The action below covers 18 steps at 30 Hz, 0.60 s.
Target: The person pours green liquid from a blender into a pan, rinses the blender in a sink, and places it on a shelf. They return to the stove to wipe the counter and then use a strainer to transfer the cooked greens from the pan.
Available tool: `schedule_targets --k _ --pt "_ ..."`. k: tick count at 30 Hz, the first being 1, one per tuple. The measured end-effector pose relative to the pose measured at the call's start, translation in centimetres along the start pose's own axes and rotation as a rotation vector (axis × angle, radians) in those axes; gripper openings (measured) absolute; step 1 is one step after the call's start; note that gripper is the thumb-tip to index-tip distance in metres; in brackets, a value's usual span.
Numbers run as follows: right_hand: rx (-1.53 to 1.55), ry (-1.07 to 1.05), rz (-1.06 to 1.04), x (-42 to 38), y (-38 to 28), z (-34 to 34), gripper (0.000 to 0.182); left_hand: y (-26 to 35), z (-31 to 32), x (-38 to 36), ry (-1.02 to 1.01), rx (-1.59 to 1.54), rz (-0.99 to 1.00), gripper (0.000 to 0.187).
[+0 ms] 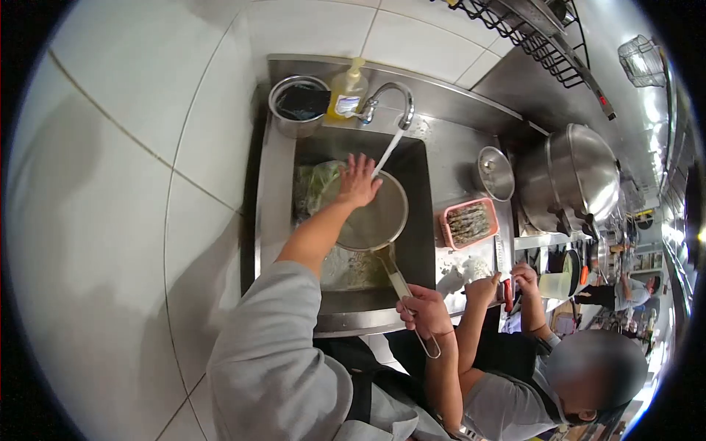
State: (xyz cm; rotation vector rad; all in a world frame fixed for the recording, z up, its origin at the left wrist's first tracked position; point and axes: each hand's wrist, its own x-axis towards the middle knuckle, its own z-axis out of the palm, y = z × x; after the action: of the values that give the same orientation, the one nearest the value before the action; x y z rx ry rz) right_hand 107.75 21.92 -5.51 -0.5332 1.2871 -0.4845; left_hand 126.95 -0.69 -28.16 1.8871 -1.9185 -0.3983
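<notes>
My right hand (pixel 426 312) is closed round the long handle (pixel 399 283) of a round metal pan or strainer (pixel 382 220) in the sink. Over the upper left of that vessel, my left hand (pixel 358 182) is spread with its palm down and fingers apart, beside the stream of water. The water (pixel 387 152) runs from the curved faucet (pixel 407 110) into the vessel. Leafy greens in a clear plastic bag (pixel 316 185) lie in the sink (pixel 423 213), left of the vessel. Whether my left fingertips touch its rim I cannot tell.
A co-worker's hands (pixel 504 283) work at the counter on the right, close to my right hand. Nearby are a pink basket of shrimp (pixel 471 223), a steel bowl (pixel 494 174) and a large pot (pixel 577 176). A soap bottle (pixel 347 92) and a steel container (pixel 297 128) stand behind the sink.
</notes>
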Motion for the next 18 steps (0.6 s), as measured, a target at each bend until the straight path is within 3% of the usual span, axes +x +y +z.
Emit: schedule_targets --k 3,6,10,13,17,18 --pt "0.033 -0.047 0.015 0.1 -0.8 0.1 0.023 -0.2 -1.2 1.2 -0.286 -0.052 0.304 0.055" --pt "0.052 -0.089 -0.005 0.6 -1.3 0.0 0.02 -2.4 -0.3 2.7 -0.266 0.052 0.064 0.052" --pt "0.022 -0.113 -0.014 2.5 -2.3 0.3 0.017 -0.2 0.4 -0.4 -0.085 0.041 0.273 0.053" --pt "-0.017 -0.12 -0.038 3.9 -3.1 0.6 0.011 2.0 3.5 -0.8 -0.209 -0.144 0.133 0.057" --pt "-0.124 -0.158 -0.1 6.2 -3.9 0.3 0.006 3.1 2.3 -0.7 -0.382 -0.235 0.034 0.063" --pt "-0.13 -0.159 -0.102 6.4 -4.2 0.0 0.007 3.5 1.6 -0.5 -0.321 -0.279 0.015 0.064"
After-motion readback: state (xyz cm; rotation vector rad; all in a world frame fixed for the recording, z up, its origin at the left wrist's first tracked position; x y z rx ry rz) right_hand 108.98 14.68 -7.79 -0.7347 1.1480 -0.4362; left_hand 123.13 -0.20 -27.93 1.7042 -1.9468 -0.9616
